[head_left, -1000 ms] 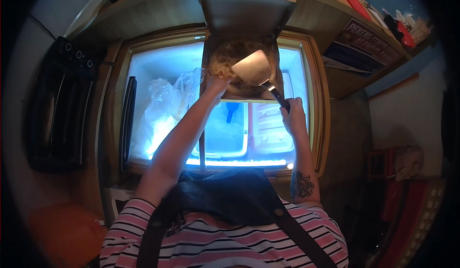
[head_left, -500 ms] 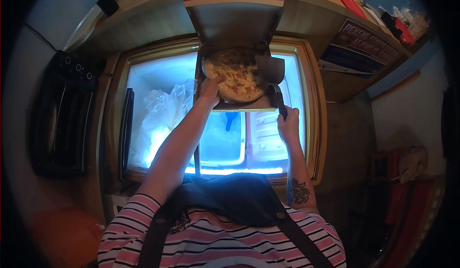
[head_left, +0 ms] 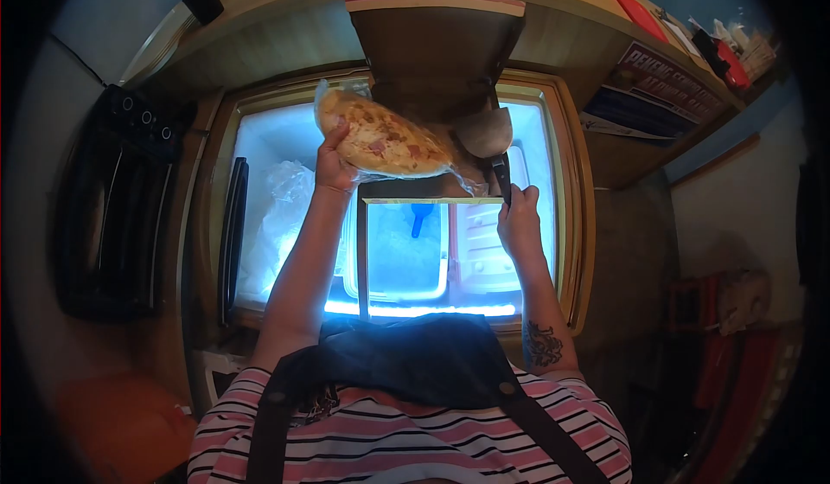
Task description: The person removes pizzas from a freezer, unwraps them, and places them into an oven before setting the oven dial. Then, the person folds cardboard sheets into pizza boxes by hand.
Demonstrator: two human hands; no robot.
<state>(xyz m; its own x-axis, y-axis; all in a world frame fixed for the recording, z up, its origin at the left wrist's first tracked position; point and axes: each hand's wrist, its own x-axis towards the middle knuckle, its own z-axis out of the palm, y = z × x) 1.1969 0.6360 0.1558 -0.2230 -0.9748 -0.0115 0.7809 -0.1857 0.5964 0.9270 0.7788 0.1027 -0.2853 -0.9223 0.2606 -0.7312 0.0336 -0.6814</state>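
Observation:
My left hand (head_left: 333,162) is closed on the left edge of a pizza (head_left: 389,142) in clear plastic wrap. The pizza is tilted and lifted over the left side of an open cardboard pizza box (head_left: 437,43), whose lid stands up at the back. A loose end of the wrap hangs on the right. My right hand (head_left: 521,220) grips the dark handle of a wide-bladed spatula (head_left: 484,134). The blade is at the box's right side, near the pizza's right end. Part of the box floor is hidden behind the pizza.
Below the box is a lit chest freezer (head_left: 566,224) holding a clear plastic bag (head_left: 285,198), a blue scoop (head_left: 421,220) and a pink-lit container (head_left: 488,242). A black appliance (head_left: 112,216) stands left. Behind runs a wooden counter (head_left: 285,8) with a sign (head_left: 657,90) at right.
My left hand has raised the wrapped pizza out of the box and moved left, tilting it. The spatula stays in my right hand, its blade turned to show a lighter face.

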